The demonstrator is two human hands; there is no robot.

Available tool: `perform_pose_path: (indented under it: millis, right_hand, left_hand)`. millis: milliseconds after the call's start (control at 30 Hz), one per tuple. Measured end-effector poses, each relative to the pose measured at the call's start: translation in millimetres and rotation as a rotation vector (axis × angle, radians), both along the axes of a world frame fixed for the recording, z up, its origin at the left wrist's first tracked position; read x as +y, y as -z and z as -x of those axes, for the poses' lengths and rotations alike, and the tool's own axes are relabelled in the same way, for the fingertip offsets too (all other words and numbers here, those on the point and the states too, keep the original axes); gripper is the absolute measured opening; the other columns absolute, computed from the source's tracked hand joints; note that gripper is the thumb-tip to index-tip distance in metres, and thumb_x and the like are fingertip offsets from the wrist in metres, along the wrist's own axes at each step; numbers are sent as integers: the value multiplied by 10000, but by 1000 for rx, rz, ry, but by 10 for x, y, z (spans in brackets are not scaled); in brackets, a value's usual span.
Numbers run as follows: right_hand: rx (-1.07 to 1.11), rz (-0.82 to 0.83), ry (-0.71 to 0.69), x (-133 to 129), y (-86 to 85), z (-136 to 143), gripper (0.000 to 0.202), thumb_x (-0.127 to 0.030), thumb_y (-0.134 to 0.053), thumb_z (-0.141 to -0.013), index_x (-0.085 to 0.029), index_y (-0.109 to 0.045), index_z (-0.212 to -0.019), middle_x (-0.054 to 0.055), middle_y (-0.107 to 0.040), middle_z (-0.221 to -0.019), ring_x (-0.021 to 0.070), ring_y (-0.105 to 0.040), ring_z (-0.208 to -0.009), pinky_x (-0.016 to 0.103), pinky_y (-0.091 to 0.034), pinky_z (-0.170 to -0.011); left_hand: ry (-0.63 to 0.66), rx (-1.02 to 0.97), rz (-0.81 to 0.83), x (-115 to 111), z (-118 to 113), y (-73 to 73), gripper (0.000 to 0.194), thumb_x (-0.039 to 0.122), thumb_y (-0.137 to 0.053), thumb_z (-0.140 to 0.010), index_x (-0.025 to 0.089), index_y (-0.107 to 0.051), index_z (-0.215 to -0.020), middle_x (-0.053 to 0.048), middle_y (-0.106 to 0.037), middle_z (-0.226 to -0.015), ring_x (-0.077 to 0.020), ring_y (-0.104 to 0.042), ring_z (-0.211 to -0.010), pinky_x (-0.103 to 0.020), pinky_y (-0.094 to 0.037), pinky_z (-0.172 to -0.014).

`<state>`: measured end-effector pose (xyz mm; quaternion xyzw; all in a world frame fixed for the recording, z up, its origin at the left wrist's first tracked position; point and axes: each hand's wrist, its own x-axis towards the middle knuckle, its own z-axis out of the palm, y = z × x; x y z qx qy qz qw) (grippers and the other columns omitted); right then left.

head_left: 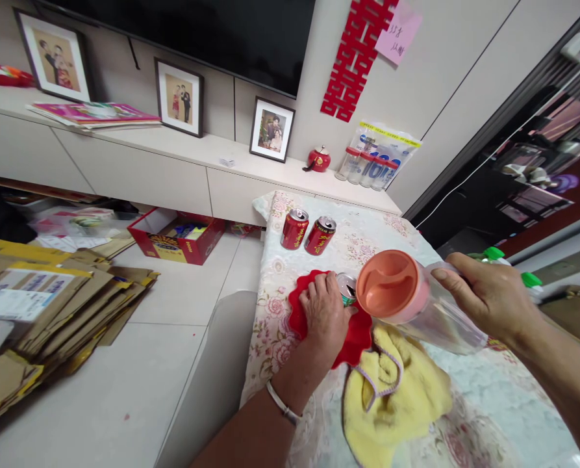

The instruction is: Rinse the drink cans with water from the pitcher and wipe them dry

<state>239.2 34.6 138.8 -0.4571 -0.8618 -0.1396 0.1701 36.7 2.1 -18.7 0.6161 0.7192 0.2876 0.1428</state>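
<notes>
My right hand (475, 292) grips the handle of a clear pitcher (440, 318) with an orange lid (391, 286). The pitcher is tilted, its lid end toward my left hand. Beside the lid stands an open can (347, 287) with a green side, over a red scalloped tray (355, 338). My left hand (325, 309) is wrapped by the can's left side, partly hiding it. Two red cans (294, 229) stand open farther back on the floral tablecloth (270, 325). A yellow cloth (401, 403) lies crumpled in front of the pitcher.
Behind the table, a low cabinet (148, 162) holds framed photos (179, 97), a red pot (318, 159) and lidded glass jars (365, 170). Flattened cardboard (65, 305) and a red box (177, 235) lie on the floor at left. Green-capped bottles (530, 283) are at right.
</notes>
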Motion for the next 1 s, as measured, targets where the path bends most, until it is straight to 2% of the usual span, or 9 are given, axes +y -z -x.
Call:
perform_pose_path:
  millis: [233,500,633,833,1000]
  right_hand:
    - [-6,-31,-23,19,34,-42,537,-668,-353,-1021,-272,-396,-661,-27,-379,-428,173,-425,-368,294,-268,-444]
    - [3,-23,-29,9,27,-20,532,-661,-348,-1023,-271,-389,-664,-25,-364,-432,168,-419,-362,299,-272,-436]
    - [-5,-60,-53,18,33,-26,543,-655,-360,-1032,-268,-399,-653,-39,-370,-422,152,-415,-349,282,-281,-417]
    - [-3,-23,-24,3,35,-21,552,-671,-315,-1032,-276,-382,-654,-30,-373,-435,157,-421,-362,294,-291,-433]
    - [1,-33,-27,9,38,-40,552,-673,-349,-1025,-272,-395,-648,-34,-368,-425,155,-416,-357,292,-283,-430]
  left_hand:
    - [-12,2,-5,24,-15,41,683,451,-818,-847,232,-476,-1396,-87,-618,-1288,-305,-627,-1179,-454,-498,-959]
    - [-7,-1,-8,27,-14,48,670,448,-792,-872,203,-471,-1407,-100,-621,-1309,-312,-624,-1198,-477,-504,-972]
    - [-6,2,-5,26,-11,45,729,442,-844,-822,211,-474,-1406,-96,-623,-1303,-313,-627,-1191,-466,-505,-967]
    - [-2,4,-1,20,-7,36,696,440,-822,-846,208,-472,-1401,-99,-626,-1298,-312,-622,-1193,-461,-489,-968]
    - [2,1,6,16,-6,27,734,429,-839,-829,192,-464,-1414,-98,-625,-1305,-316,-619,-1202,-470,-493,-973]
